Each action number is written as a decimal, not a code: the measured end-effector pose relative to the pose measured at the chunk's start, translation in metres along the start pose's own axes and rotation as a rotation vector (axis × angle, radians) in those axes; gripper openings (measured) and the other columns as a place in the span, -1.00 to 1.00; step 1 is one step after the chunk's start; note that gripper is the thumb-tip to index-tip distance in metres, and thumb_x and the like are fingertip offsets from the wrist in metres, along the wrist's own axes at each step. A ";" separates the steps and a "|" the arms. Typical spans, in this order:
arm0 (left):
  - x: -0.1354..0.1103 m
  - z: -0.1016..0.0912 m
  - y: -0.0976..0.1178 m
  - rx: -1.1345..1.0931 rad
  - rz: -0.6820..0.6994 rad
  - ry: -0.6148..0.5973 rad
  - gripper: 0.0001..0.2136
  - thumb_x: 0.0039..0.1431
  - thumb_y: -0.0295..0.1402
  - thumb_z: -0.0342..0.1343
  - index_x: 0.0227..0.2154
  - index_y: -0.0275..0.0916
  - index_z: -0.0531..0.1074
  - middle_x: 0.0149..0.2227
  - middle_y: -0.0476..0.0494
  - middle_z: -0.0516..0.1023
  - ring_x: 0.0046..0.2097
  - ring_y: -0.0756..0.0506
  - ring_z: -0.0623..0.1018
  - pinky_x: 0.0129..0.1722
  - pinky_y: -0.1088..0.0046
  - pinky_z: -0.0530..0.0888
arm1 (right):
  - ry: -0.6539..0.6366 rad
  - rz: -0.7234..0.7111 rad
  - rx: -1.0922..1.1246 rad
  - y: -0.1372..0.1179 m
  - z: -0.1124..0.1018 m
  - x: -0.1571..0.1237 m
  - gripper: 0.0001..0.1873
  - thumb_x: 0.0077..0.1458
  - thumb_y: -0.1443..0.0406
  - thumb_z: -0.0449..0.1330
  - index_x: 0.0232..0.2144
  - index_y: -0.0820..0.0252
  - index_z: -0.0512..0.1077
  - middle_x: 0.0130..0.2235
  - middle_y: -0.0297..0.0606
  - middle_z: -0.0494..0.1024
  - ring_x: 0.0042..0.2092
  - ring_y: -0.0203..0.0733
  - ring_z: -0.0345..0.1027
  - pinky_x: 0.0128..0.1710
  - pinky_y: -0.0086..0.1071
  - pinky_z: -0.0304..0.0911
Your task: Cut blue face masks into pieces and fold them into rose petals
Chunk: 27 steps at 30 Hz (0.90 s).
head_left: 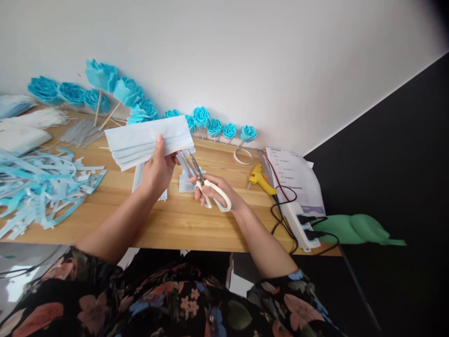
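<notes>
My left hand (157, 169) grips a pleated pale-blue face mask (140, 139) held flat above the wooden table (182, 224), thumb on top. My right hand (213, 187) is closed through the white handles of a pair of scissors (203, 180). The scissor blades are parted and point up-left at the mask's right end. Under the hands lie a few small cut pale-blue pieces (184, 182).
A heap of cut blue strips (42, 187) lies at the left. Blue paper-like roses on sticks (129, 96) line the wall. A yellow glue gun (259, 179), a tape ring (243, 156), papers (294, 175) and a power strip (301, 224) with black cables sit at the right.
</notes>
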<state>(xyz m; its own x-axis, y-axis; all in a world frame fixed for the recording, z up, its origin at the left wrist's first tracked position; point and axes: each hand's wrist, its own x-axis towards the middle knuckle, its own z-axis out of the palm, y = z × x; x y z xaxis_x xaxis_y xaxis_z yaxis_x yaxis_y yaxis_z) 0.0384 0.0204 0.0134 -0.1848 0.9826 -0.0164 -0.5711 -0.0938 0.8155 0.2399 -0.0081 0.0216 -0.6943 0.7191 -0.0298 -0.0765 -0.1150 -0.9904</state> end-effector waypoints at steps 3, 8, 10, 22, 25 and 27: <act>-0.002 0.006 0.002 0.000 0.112 0.003 -0.50 0.27 0.05 0.12 0.16 -0.09 0.46 -0.23 -0.17 0.65 0.03 -0.28 0.60 -0.02 0.18 0.58 | -0.027 -0.029 0.027 0.004 -0.002 0.000 -0.38 0.08 -0.09 0.31 0.01 0.23 0.46 -0.35 -0.27 0.53 -0.44 -0.34 0.38 -0.48 -0.45 0.34; -0.008 0.019 0.005 -0.107 0.109 -0.090 -0.59 0.30 -0.06 0.14 0.12 -0.12 0.48 0.03 -0.16 0.62 0.24 -0.24 0.47 0.09 0.20 0.55 | -0.030 -0.004 0.025 0.008 -0.003 0.002 -0.37 0.08 -0.09 0.32 0.02 0.23 0.45 -0.35 -0.28 0.52 -0.44 -0.35 0.38 -0.49 -0.47 0.31; -0.009 0.021 0.006 -0.127 0.098 -0.106 -0.62 0.33 -0.07 0.12 0.07 -0.17 0.49 0.07 -0.16 0.60 0.24 -0.25 0.47 0.10 0.21 0.53 | -0.020 0.015 0.022 0.007 -0.002 0.002 -0.36 0.07 -0.10 0.32 0.02 0.23 0.46 -0.36 -0.28 0.52 -0.45 -0.36 0.37 -0.50 -0.47 0.31; -0.009 0.026 0.008 -0.074 0.123 -0.141 -0.66 0.36 -0.08 0.04 0.00 -0.18 0.51 0.10 -0.13 0.59 0.33 -0.19 0.36 0.28 0.26 0.38 | 0.331 0.000 -0.153 0.009 -0.004 0.010 -0.39 0.04 -0.02 0.34 0.04 0.21 0.45 -0.39 -0.36 0.49 -0.47 -0.39 0.31 -0.50 -0.49 0.26; -0.012 0.026 0.002 -0.022 0.156 -0.114 -0.66 0.37 -0.07 0.02 0.00 -0.13 0.52 0.05 -0.12 0.61 0.32 -0.16 0.39 0.30 0.27 0.36 | 0.508 -0.155 -0.282 0.008 -0.007 0.009 -0.42 0.00 0.06 0.39 0.03 0.17 0.47 -0.34 -0.37 0.49 -0.38 -0.38 0.34 -0.39 -0.48 0.29; -0.012 0.021 -0.003 0.073 0.143 -0.065 -0.61 0.36 -0.01 0.00 0.03 -0.10 0.51 -0.01 -0.15 0.64 0.28 -0.15 0.43 0.25 0.27 0.41 | 0.580 -0.195 -0.340 0.006 -0.009 0.009 -0.45 -0.01 0.09 0.39 0.02 0.15 0.49 -0.34 -0.39 0.48 -0.36 -0.39 0.33 -0.35 -0.48 0.29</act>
<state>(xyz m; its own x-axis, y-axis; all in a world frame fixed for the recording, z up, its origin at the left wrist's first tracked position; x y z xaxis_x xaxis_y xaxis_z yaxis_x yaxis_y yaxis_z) 0.0592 0.0126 0.0237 -0.2067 0.9686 0.1381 -0.4826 -0.2238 0.8468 0.2395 0.0043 0.0145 -0.1888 0.9655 0.1793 0.1327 0.2060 -0.9695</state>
